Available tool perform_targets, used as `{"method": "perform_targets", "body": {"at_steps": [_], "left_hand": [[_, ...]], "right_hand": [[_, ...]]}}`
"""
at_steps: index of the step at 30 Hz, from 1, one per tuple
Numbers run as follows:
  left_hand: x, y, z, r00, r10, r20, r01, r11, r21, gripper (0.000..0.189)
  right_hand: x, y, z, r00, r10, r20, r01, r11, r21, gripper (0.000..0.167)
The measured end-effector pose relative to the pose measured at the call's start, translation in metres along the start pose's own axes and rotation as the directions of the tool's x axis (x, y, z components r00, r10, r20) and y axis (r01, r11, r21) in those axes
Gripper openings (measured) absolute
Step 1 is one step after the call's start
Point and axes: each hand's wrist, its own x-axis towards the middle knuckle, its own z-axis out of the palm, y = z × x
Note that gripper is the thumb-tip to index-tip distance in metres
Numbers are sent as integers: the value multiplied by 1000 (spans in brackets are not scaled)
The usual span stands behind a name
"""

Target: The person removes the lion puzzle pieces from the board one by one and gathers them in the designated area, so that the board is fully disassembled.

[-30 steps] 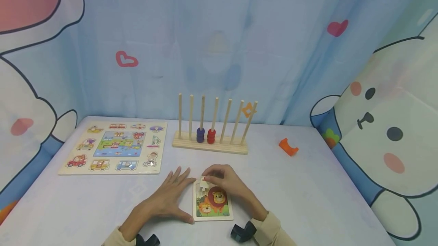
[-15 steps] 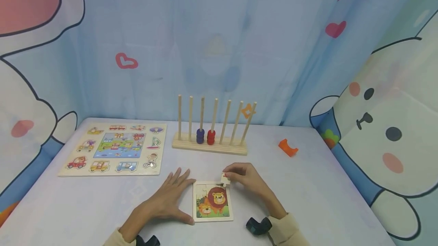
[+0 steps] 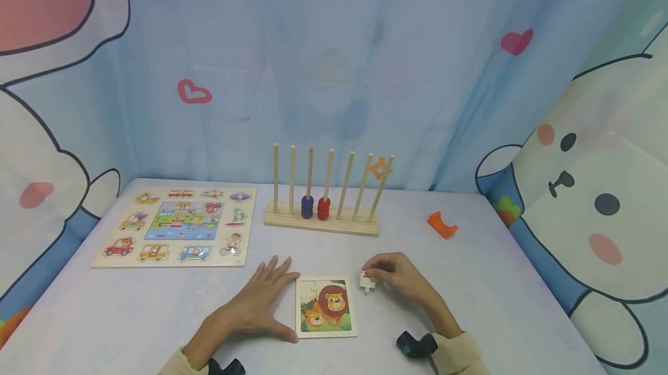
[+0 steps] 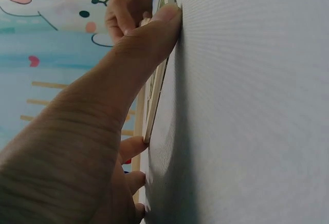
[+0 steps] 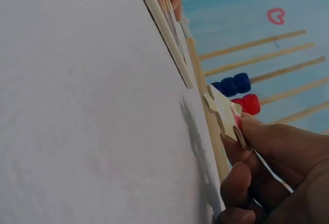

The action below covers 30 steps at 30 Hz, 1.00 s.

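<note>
A small framed jigsaw puzzle (image 3: 326,306) with a lion picture lies flat on the table. Spread along its left side is my left hand (image 3: 257,299), fingers straight, with thumb and index fingertips at the frame's corners. In the left wrist view, the thumb (image 4: 165,14) rests against the frame edge. Just right of the puzzle, my right hand (image 3: 402,275) pinches a pale jigsaw piece (image 3: 367,282) between thumb and fingers. Close up in the right wrist view, this jigsaw piece (image 5: 225,115) has a pink mark and is raised above the tabletop.
Behind the hands stands a wooden peg rack (image 3: 320,223) with blue beads (image 3: 307,207) and red beads (image 3: 323,208). A vehicle puzzle board (image 3: 177,224) lies back left. An orange curved block (image 3: 442,225) sits at the right, and a curtain (image 3: 313,73) hangs behind the table.
My right hand has lifted the jigsaw piece from the puzzle's upper left and carried it rightward past the frame. My left hand has stayed in place.
</note>
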Motion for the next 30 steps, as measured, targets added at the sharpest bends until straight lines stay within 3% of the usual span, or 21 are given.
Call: {"method": "perform_targets", "body": {"at_steps": [9,14,30], "left_hand": [[0,0,0,1000,0,5,0,1000,-11,110],[0,1,0,1000,-2,10,2,1000,-7,110],[-1,1,-1,1000,0,6,0,1000,4,109]], "right_hand": [[-3,-15,1,998,69,11,-68,994,-91,9],[0,1,4,1000,30,1,-30,992,-121,8],[-2,-2,8,999,14,-30,-18,989,-147,5]]}}
